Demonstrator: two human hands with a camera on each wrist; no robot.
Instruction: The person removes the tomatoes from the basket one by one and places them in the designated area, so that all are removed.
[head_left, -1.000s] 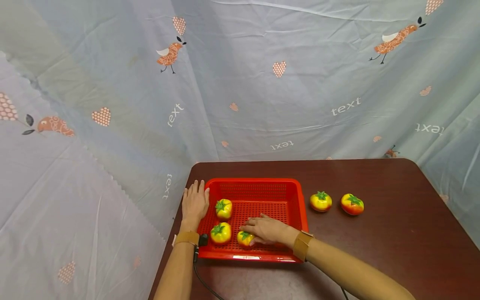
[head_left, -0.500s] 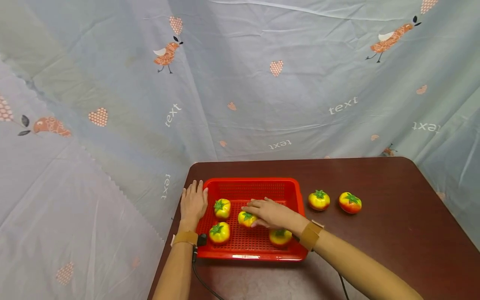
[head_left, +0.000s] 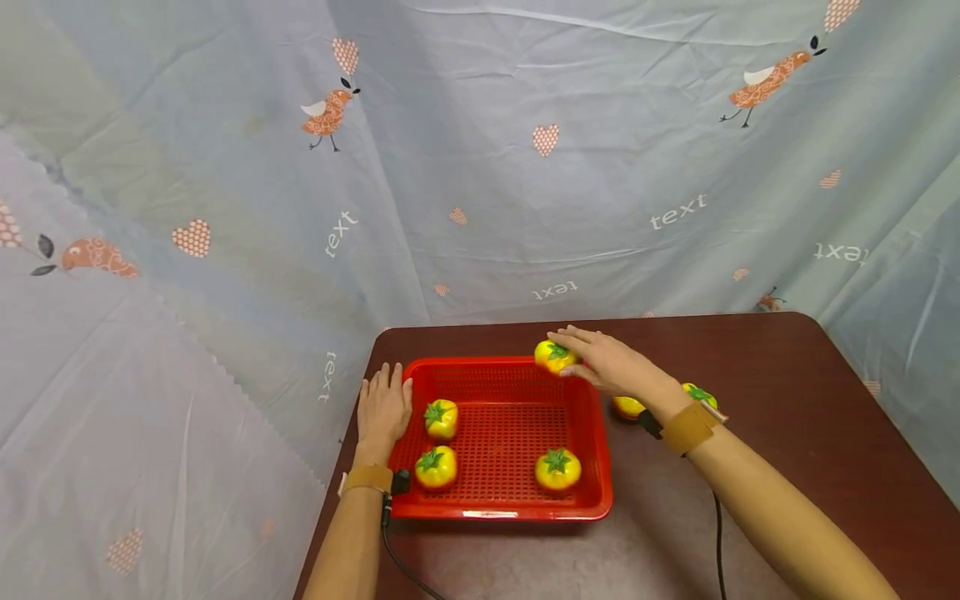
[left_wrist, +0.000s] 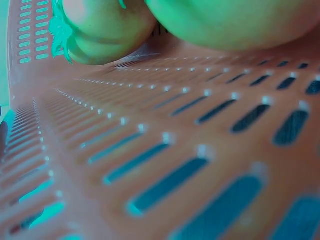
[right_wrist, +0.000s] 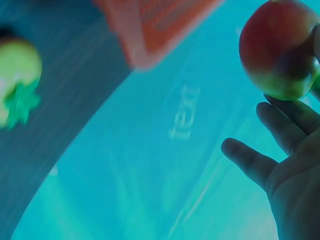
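Observation:
In the head view my right hand (head_left: 611, 362) holds a yellow-and-red tomato (head_left: 556, 357) between thumb and fingers, raised over the far right rim of the red basket (head_left: 495, 514). The right wrist view shows that tomato (right_wrist: 277, 47) at the fingertips, its red underside towards the camera, while other fingers (right_wrist: 247, 157) stick out free. My left hand (head_left: 382, 408) lies with extended fingers along the basket's left rim. Two tomatoes, a rear one (head_left: 441, 419) and a front one (head_left: 437, 467), sit in the basket's left side; another tomato (head_left: 558, 471) sits at its front right.
Right of the basket, two more tomatoes, a nearer one (head_left: 627, 407) and a farther one (head_left: 699, 395), lie on the dark table (head_left: 787, 433), partly behind my right arm. A patterned curtain (head_left: 480, 167) hangs behind and left. Cables (head_left: 405, 567) trail from both wrists.
My right hand has lifted the tomato from the basket's floor and carried it back and right, up over the far rim. The front-right tomato has come into view. My left hand stays put.

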